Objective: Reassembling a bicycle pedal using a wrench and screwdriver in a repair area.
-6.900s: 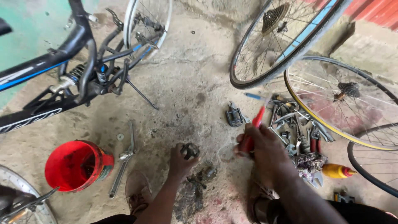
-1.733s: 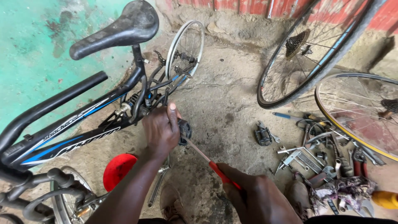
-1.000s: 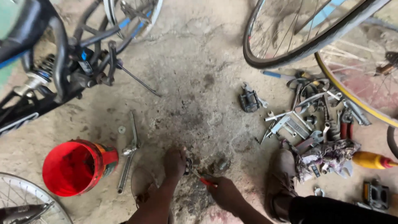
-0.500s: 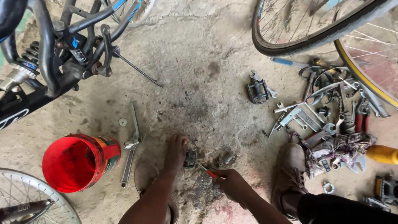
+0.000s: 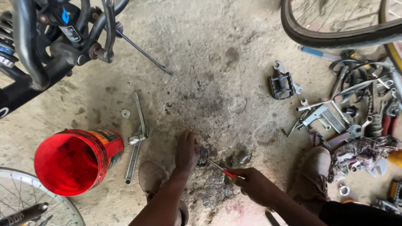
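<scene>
Down on the stained concrete floor (image 5: 217, 54), between the person's two shoes, the left hand (image 5: 187, 150) presses flat over a small dark metal part (image 5: 203, 157), fingers together and curled over its edge to pin it. The right hand (image 5: 255, 186) is closed around the red handle of a screwdriver (image 5: 222, 169), whose thin shaft points at the part. That part looks hard, heavy for its size and probably greasy, so it would likely slip unless held from above by its rim. A red bucket (image 5: 75, 165) stands to the left, a wrench (image 5: 136, 138) beside it; a black pedal (image 5: 281, 85) and a heap of tools (image 5: 347, 113) lie to the right.
</scene>
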